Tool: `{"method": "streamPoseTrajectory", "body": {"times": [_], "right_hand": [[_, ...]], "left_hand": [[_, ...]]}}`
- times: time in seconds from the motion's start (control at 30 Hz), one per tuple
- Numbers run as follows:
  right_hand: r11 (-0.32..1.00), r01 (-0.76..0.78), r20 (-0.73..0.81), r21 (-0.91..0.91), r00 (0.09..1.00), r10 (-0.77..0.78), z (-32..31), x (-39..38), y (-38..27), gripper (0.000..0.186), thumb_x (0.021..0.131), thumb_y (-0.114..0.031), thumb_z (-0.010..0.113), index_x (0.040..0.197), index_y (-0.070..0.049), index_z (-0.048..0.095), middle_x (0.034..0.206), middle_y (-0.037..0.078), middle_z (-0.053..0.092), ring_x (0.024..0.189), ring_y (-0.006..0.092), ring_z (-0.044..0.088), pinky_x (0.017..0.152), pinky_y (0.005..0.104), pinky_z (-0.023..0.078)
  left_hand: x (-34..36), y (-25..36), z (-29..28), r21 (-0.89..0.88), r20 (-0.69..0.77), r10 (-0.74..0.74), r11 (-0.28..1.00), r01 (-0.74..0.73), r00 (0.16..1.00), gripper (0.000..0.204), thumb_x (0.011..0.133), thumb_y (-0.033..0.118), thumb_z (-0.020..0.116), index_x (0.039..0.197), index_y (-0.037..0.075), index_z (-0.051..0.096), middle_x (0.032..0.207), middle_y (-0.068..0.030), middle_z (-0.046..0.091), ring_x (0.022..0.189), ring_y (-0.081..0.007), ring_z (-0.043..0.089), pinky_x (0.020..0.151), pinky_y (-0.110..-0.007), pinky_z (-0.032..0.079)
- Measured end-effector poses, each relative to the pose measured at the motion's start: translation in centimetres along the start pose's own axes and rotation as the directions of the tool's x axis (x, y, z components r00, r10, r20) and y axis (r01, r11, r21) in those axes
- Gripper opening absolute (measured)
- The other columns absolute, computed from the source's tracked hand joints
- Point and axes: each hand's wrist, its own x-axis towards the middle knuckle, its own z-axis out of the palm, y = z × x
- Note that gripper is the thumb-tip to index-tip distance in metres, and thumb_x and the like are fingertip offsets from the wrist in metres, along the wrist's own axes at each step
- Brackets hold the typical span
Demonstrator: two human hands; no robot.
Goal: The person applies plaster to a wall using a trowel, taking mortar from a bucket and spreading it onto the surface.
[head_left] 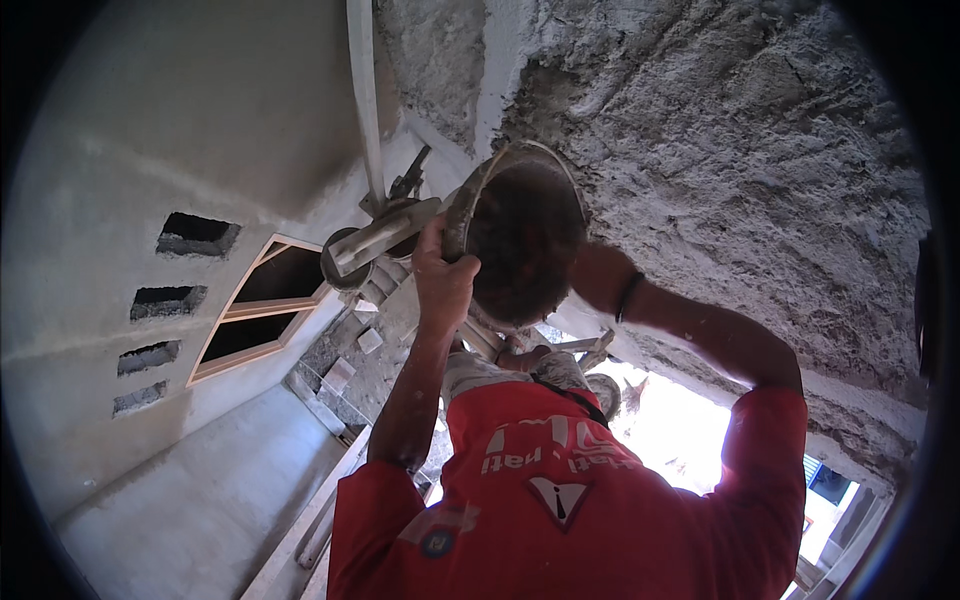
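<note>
A round, mortar-smeared bucket (pixel 461 222) is raised in front of my chest with its mouth turned up toward me. Its inside is dark, and the contents are hard to make out. My left hand (pixel 440 280) grips the bucket's left side, thumb toward the rim. On the other side, my right hand (pixel 601 277) is closed against the lower right of the rim. Its fingers are turned away, so what it holds is hidden.
Rough grey plaster covers the wall (pixel 750 180) close on my right. A pale upright pole (pixel 366 100), a wooden board (pixel 385 236) and another bucket (pixel 346 262) are beyond my left hand. Farther left are a wooden window frame (pixel 262 312) and a smooth wall with several rectangular holes (pixel 197 235).
</note>
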Motion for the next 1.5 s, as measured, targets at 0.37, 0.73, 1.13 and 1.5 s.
{"method": "streamPoseTrajectory", "body": {"times": [0.37,0.73,1.13,1.5], "right_hand": [[0.973,-0.186,-0.132,-0.137,0.977,0.168,-7.2,0.5,-2.1,0.037,0.085,-0.018,0.059,0.115,0.003,0.057,0.099,0.021,0.062,0.085,0.0296,0.060,0.064,0.0407,0.052],[0.996,0.030,0.034,0.085,0.999,-0.033,-2.3,0.4,-2.9,0.022,0.086,-0.021,0.058,0.097,-0.004,0.067,0.083,0.017,0.068,0.082,0.0360,0.070,0.068,0.0445,0.057],[0.451,-0.160,0.172,0.878,0.985,0.016,3.9,-1.0,-3.7,0.043,0.083,-0.017,0.071,0.123,-0.007,0.057,0.089,0.011,0.070,0.074,0.0249,0.068,0.067,0.0369,0.055],[-0.095,-0.164,0.178,0.982,0.968,0.175,4.2,-4.0,-1.6,0.050,0.089,-0.018,0.070,0.133,-0.001,0.053,0.076,0.003,0.064,0.058,0.0080,0.057,0.051,0.0265,0.048]], "left_hand": [[-0.8,-0.4,1.7,0.249,-0.011,0.095,0.964,-0.089,0.995,0.050,0.066,-0.005,0.055,0.116,-0.004,0.057,0.107,-0.0108,0.056,0.097,-0.0189,0.056,0.089,-0.030,0.044],[-0.8,0.1,1.9,0.271,0.020,0.127,0.954,-0.127,0.992,0.057,0.067,-0.006,0.056,0.123,-0.004,0.053,0.117,-0.0153,0.056,0.108,-0.0246,0.057,0.096,-0.032,0.043],[-2.7,-3.5,3.8,0.490,0.061,0.205,0.847,-0.208,0.977,0.054,0.064,-0.003,0.059,0.117,-0.002,0.053,0.127,-0.0236,0.050,0.122,-0.0397,0.048,0.106,-0.043,0.037],[-1.8,-0.4,0.3,0.020,-0.158,0.049,0.999,-0.047,0.986,0.048,0.066,-0.009,0.054,0.113,-0.002,0.055,0.093,-0.0006,0.055,0.080,-0.0073,0.050,0.074,-0.021,0.043]]}}
